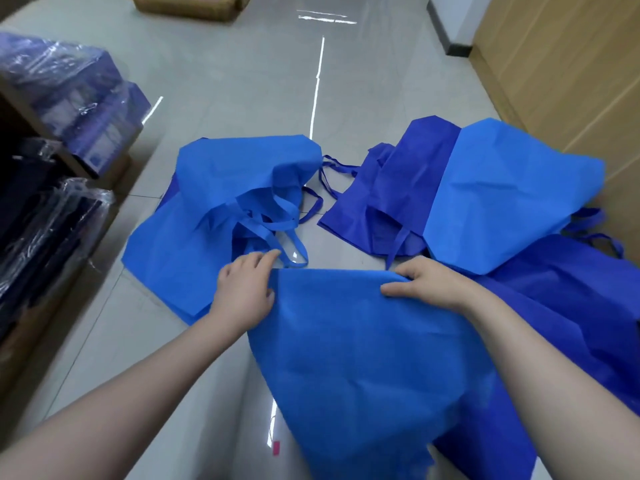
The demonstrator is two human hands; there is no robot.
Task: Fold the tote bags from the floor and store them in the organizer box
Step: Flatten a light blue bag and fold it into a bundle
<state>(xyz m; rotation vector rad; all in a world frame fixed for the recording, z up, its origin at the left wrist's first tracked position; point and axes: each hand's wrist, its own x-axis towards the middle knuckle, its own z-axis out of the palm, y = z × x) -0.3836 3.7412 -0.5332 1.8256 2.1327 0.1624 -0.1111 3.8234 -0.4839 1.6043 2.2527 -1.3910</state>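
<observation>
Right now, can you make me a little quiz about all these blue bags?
1. True or false: both hands touch the light blue bag in front.
2. Which hand pinches its top edge? A) left hand B) right hand
3. What colour is the bag lying partly under the light blue one on the right?

Key: 1 true. 2 B; the left looks flatter at the corner. 3 dark blue.
</observation>
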